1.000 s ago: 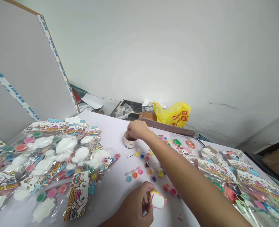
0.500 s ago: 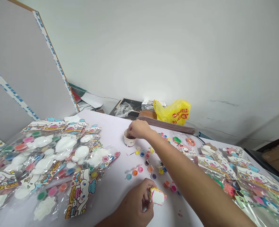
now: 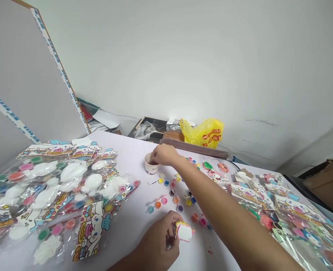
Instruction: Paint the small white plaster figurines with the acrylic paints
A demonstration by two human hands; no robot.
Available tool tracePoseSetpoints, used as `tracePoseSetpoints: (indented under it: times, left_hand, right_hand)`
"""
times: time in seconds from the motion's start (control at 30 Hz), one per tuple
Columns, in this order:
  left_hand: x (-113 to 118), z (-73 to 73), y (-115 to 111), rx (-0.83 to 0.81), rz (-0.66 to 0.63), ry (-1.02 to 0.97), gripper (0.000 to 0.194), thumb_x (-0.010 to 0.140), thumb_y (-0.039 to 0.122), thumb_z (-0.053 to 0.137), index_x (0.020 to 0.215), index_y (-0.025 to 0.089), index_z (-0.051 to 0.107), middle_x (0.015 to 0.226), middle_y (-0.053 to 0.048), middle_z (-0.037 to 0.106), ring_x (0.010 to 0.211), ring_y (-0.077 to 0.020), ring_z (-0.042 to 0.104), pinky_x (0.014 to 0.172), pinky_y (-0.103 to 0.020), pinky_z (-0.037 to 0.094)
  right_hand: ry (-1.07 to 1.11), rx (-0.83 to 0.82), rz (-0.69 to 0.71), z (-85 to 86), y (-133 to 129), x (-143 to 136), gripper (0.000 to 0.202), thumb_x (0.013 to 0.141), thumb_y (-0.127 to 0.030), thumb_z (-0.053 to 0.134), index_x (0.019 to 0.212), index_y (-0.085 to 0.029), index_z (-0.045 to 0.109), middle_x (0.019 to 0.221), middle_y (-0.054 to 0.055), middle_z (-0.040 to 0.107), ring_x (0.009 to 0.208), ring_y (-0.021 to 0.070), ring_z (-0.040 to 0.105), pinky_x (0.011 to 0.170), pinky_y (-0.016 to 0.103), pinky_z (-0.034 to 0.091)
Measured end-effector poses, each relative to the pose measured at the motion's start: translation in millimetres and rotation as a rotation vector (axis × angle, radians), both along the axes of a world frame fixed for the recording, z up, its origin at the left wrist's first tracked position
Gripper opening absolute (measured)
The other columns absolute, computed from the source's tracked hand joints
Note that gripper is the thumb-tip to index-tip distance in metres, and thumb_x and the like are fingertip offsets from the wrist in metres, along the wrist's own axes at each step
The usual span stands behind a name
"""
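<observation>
Near the front of the white table, my left hand [image 3: 162, 239] pinches a small figurine [image 3: 184, 231] with a white face and a yellow and pink rim. Farther back, my right hand [image 3: 164, 155] reaches over the rim of a paper cup [image 3: 152, 168], its fingertips down inside. What those fingers hold is hidden in the cup. Little paint pots [image 3: 158, 204] in orange, pink and blue lie between the hands. A thin brush [image 3: 153, 183] rests beside the cup.
Clear packs with white plaster shapes [image 3: 93, 181] and cartoon cards cover the table's left side. More packs [image 3: 293, 205] lie on the right. At the back are a yellow plastic bag [image 3: 204, 132] and a long wrapped board [image 3: 194, 148]. A grey panel [image 3: 28, 75] stands at the left.
The view has shifted slightly, so most things sit a little farther left. My right hand remains at the cup and my left hand still holds the figurine.
</observation>
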State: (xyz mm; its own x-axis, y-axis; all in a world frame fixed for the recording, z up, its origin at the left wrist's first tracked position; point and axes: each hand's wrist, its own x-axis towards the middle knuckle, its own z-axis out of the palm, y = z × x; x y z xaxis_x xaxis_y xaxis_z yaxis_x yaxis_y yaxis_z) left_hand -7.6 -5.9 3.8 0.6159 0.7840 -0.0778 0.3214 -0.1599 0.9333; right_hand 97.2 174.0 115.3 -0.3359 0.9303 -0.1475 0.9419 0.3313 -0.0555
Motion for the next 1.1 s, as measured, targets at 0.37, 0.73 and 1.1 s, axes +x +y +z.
tracePoseSetpoints:
  times: [0.37, 0.73, 1.1]
  left_hand:
    - [-1, 1.4, -1, 0.004, -0.007, -0.036, 0.040, 0.073, 0.004, 0.050, 0.109, 0.020, 0.053, 0.078, 0.003, 0.052, 0.069, -0.0130, 0.051, 0.064, -0.020, 0.042]
    - [-1, 2.6, -1, 0.024, -0.003, -0.031, 0.041, 0.073, 0.003, 0.049, 0.110, 0.020, 0.052, 0.076, 0.003, 0.052, 0.068, -0.0132, 0.051, 0.065, -0.021, 0.043]
    - [-2, 4.8, -2, 0.010, -0.005, -0.022, 0.038, 0.074, 0.003, 0.049, 0.108, 0.020, 0.054, 0.073, 0.004, 0.047, 0.067, -0.0129, 0.050, 0.064, -0.021, 0.042]
  right_hand:
    - [0.043, -0.010, -0.027, -0.1, -1, -2, 0.021, 0.093, -0.033, 0.061, 0.101, -0.015, 0.068, 0.106, 0.007, 0.067, 0.100, 0.0221, 0.062, 0.086, 0.041, 0.050]
    - [0.092, -0.020, -0.048, 0.6, -5, 3, 0.022, 0.093, -0.035, 0.061, 0.098, -0.015, 0.067, 0.103, 0.006, 0.068, 0.095, 0.0207, 0.064, 0.084, 0.040, 0.051]
    - [0.207, 0.003, -0.060, -0.5, -3, 12, 0.020, 0.092, -0.033, 0.062, 0.095, -0.014, 0.067, 0.099, 0.005, 0.068, 0.094, 0.0207, 0.063, 0.083, 0.039, 0.050]
